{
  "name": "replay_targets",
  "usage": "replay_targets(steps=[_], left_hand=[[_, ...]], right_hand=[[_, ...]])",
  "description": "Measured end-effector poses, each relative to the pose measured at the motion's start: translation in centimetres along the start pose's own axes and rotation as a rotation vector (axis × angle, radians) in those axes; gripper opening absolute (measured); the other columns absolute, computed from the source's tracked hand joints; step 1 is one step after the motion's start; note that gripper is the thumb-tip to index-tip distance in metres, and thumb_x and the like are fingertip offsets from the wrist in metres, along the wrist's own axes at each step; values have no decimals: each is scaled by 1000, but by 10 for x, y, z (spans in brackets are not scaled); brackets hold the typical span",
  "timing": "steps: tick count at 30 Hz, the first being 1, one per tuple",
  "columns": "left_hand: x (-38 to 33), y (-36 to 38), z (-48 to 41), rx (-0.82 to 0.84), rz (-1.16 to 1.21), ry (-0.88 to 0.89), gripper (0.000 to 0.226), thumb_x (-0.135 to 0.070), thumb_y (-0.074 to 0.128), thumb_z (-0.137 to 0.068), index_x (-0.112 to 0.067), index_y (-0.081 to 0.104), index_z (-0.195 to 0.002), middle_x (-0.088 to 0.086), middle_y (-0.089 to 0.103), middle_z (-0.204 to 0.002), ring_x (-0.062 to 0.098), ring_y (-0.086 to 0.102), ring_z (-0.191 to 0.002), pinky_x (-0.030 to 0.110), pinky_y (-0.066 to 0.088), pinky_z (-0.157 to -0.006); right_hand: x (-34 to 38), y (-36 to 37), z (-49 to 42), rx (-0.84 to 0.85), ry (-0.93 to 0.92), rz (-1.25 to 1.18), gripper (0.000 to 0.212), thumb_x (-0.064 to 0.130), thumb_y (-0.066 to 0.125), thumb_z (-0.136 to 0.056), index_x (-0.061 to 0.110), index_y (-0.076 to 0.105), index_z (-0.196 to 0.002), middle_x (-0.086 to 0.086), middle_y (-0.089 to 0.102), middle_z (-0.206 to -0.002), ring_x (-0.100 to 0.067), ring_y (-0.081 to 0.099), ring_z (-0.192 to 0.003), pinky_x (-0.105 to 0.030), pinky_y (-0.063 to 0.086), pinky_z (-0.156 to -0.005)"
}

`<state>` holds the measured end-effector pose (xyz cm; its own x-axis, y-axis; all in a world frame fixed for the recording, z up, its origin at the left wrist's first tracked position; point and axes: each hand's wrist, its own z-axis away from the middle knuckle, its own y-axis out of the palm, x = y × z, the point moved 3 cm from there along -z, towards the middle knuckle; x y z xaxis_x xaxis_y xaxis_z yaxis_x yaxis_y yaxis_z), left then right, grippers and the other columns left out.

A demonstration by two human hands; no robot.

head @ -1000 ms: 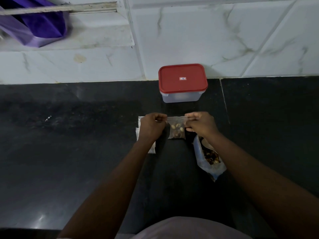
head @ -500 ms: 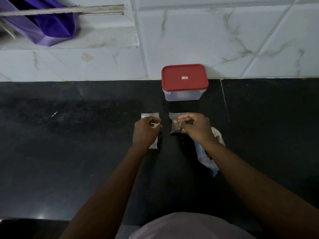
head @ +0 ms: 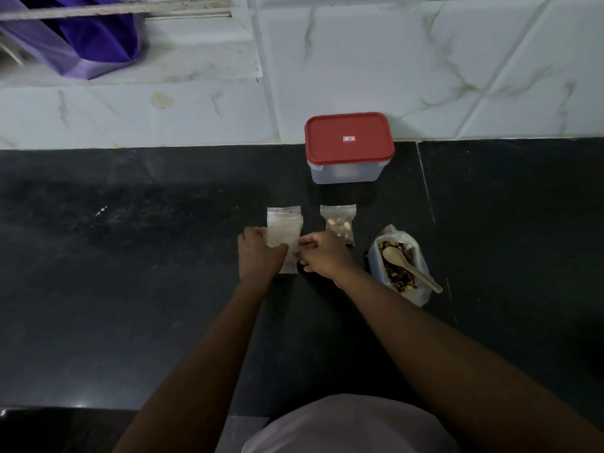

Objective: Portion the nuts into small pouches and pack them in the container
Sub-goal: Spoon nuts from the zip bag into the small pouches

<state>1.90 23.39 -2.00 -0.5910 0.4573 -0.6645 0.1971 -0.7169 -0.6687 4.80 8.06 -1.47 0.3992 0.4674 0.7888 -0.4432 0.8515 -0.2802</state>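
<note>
We see left hand (head: 260,256) and right hand (head: 322,256) both pinching the empty pouch stack (head: 283,233); filled pouch (head: 338,223) lies beside it on the worktop (head: 130,289).

The surface (head: 130,289) is black, shiny stone with a thin line running across it on the right, the wall (head: 425,60) behind it has big white tiles with grey marble streaks, a purple bag (head: 88,44) sits up in the top left corner, and the light is dim.

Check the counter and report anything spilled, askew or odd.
Nothing spilled. The wooden spoon rests in the open bag of nuts, its handle overhanging the edge. The container is still lidded.
</note>
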Motion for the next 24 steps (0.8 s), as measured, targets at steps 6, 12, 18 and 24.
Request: replay_targets(steps=[6,12,18,24], left_hand=[[0,-1,8,-22,79,2,64,-19,81,-82,-13,49,-136,8,53,-136,22,55,-124,35,53,-95],[-16,1,24,3,199,82,80,-23,84,-80,-16,40,-146,5,50,-145,21,52,-130,24,53,-87],[-45,12,40,97,283,232,92,-31,91,-73,-16,41,-148,-1,52,-143,8,51,-121,6,45,-79],[-64,28,54,232,274,351,90,-36,91,-73,-20,44,-148,-5,54,-144,7,51,-127,23,46,-102]], right_hand=[[1,1,3,-39,-8,-81,35,12,71,-92,13,66,-126,-5,73,-108,-16,71,-96,-37,63,-81],[3,-22,16,-109,5,-262,21,12,62,-97,22,67,-115,0,73,-105,-14,72,-95,-33,63,-79],[0,-53,32,-119,-27,-345,15,12,63,-97,19,74,-105,-2,77,-98,-20,76,-91,-37,64,-79],[-4,-83,54,-113,-68,-292,18,11,57,-100,14,74,-98,-2,77,-91,-13,76,-83,-27,61,-70]])
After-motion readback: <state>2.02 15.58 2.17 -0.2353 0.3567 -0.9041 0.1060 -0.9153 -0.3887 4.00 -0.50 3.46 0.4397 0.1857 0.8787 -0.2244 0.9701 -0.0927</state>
